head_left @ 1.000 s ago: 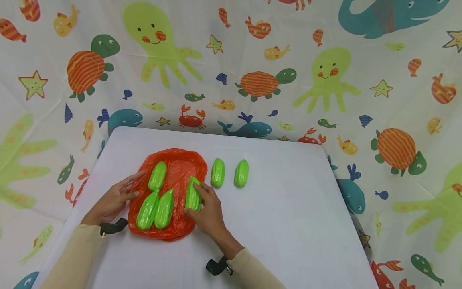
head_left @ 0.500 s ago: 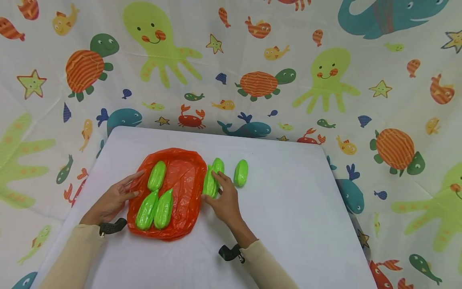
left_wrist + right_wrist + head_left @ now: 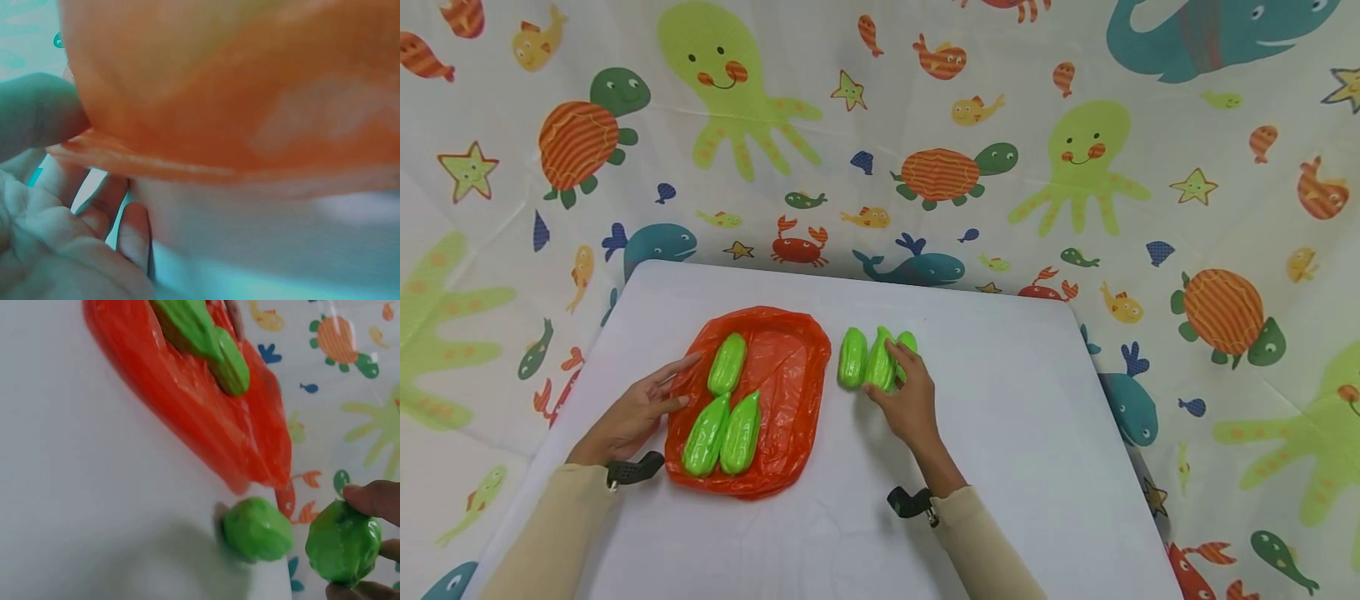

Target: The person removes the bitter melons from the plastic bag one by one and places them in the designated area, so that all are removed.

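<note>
A shallow glossy red plastic container [image 3: 786,358] holds three shiny green elongated pieces [image 3: 741,435]; the left hand [image 3: 636,414] pinches its rim. Outside, the right hand [image 3: 910,402] pinches a shiny green tapered piece [image 3: 879,363] between two similar green pieces [image 3: 852,358]. Its narrow tip and long axis point toward the white table's [image 3: 1022,417] far edge; table contact is hard to judge.

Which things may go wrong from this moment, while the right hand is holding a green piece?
The right hand holds the green piece close to two others, so it might knock one; their rounded shape could let them roll. The left hand pinches the edge of the red plastic, so a tug may shift the three pieces on it.
</note>
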